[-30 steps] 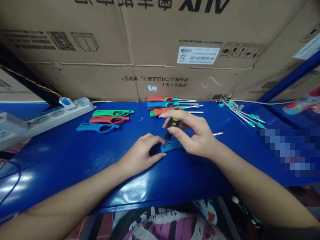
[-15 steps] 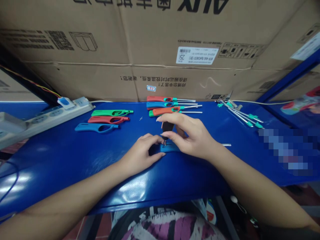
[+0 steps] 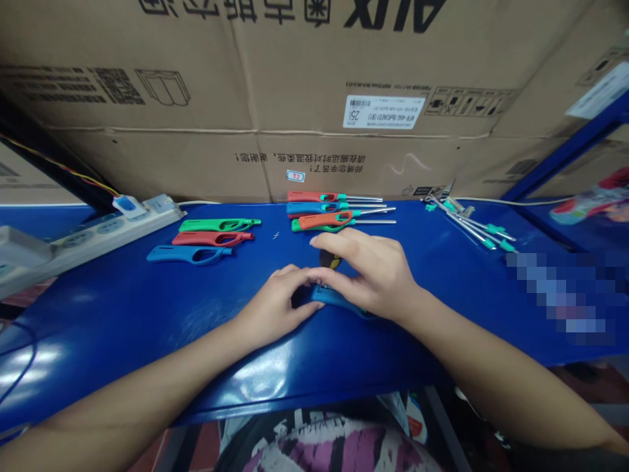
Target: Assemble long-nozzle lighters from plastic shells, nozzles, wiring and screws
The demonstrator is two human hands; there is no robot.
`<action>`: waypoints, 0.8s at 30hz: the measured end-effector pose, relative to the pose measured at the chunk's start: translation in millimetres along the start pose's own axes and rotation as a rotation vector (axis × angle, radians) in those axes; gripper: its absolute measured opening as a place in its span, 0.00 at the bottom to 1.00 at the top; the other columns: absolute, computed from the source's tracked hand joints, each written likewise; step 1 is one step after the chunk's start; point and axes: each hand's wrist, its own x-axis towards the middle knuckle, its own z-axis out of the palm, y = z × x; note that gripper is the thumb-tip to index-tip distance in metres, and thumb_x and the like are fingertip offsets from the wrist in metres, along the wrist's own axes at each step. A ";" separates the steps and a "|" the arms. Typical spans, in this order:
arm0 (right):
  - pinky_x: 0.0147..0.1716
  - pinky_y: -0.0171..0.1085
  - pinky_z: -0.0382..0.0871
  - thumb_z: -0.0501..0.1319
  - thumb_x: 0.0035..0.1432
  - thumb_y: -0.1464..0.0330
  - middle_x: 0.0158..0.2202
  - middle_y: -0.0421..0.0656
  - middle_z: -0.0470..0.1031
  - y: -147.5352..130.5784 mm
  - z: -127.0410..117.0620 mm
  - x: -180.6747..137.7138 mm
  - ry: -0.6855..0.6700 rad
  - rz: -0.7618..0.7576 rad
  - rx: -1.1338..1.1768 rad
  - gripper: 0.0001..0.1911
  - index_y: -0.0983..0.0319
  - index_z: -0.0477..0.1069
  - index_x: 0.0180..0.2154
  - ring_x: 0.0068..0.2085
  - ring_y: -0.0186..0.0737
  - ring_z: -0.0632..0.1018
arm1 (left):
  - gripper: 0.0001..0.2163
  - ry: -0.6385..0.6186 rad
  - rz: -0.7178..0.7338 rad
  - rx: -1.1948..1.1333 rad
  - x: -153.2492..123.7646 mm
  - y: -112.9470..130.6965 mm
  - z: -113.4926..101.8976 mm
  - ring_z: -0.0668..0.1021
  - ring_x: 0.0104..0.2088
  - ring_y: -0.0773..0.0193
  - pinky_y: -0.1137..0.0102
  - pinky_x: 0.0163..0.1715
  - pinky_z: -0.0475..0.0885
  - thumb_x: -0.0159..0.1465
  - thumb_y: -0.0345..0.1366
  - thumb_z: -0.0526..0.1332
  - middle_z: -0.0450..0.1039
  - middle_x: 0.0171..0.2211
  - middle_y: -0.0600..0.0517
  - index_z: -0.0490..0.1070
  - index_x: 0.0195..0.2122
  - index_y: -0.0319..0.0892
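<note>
A blue gas lighter body lies on the table at the centre, its left end pinched between the thumb and fingers of my left hand. My right hand is curled above it around a short screwdriver with a black and yellow handle. The screwdriver's tip is hidden behind my fingers and thumb. My right hand also covers much of the lighter's right part.
Green, red and blue lighter shells lie at the left. Several lighters with metal rods sit at the back. Loose rods lie to the right. A power strip stands left; a cardboard box walls the back.
The screwdriver handle has tipped and its yellow marking now shows. My right hand has shifted slightly left and down. The lighter's right end has swung nearer me, and its rod is now hidden.
</note>
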 end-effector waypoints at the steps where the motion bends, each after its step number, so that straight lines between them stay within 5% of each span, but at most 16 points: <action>1: 0.34 0.34 0.72 0.61 0.67 0.62 0.41 0.42 0.82 -0.7 0.5 -0.7 0.004 -0.004 -0.016 0.15 0.60 0.70 0.53 0.36 0.35 0.81 | 0.11 -0.003 -0.003 -0.005 -0.1 -0.3 0.1 0.77 0.44 0.56 0.60 0.45 0.72 0.64 0.36 0.67 0.77 0.42 0.50 0.71 0.47 0.44; 7: 0.35 0.35 0.74 0.62 0.67 0.62 0.43 0.42 0.82 -5.8 0.6 -1.4 0.041 0.010 -0.009 0.15 0.59 0.70 0.53 0.36 0.35 0.81 | 0.11 0.001 -0.021 -0.014 1.1 -2.0 -2.0 0.77 0.44 0.55 0.61 0.46 0.73 0.64 0.39 0.67 0.77 0.43 0.49 0.72 0.45 0.43; 11: 0.40 0.38 0.77 0.62 0.67 0.61 0.49 0.46 0.79 1.6 -11.4 7.5 0.190 0.278 0.024 0.16 0.58 0.68 0.53 0.42 0.41 0.82 | 0.11 -0.008 -0.058 0.067 6.0 -0.7 -9.4 0.78 0.40 0.59 0.64 0.42 0.74 0.64 0.39 0.65 0.77 0.40 0.52 0.71 0.46 0.45; 18: 0.35 0.44 0.76 0.61 0.65 0.60 0.41 0.45 0.78 75.1 -46.8 5.2 0.338 0.473 -0.252 0.23 0.57 0.61 0.58 0.35 0.45 0.80 | 0.12 -0.042 -0.064 0.241 26.6 -3.5 -25.9 0.77 0.42 0.53 0.58 0.44 0.73 0.64 0.41 0.62 0.79 0.42 0.48 0.72 0.46 0.44; 21: 0.43 0.51 0.74 0.58 0.64 0.64 0.47 0.52 0.75 109.0 -63.3 -5.7 0.347 0.563 -0.378 0.22 0.61 0.60 0.58 0.43 0.51 0.79 | 0.12 -0.061 -0.066 0.312 40.4 -10.2 -30.4 0.78 0.42 0.52 0.59 0.45 0.73 0.63 0.42 0.62 0.79 0.44 0.48 0.73 0.46 0.45; 24: 0.53 0.53 0.68 0.58 0.61 0.70 0.48 0.56 0.72 133.7 -73.2 -16.6 0.234 0.674 -0.456 0.12 0.63 0.68 0.47 0.51 0.55 0.75 | 0.13 -0.063 -0.083 0.362 51.9 -17.5 -33.1 0.78 0.43 0.52 0.60 0.42 0.74 0.62 0.42 0.63 0.80 0.43 0.48 0.74 0.47 0.45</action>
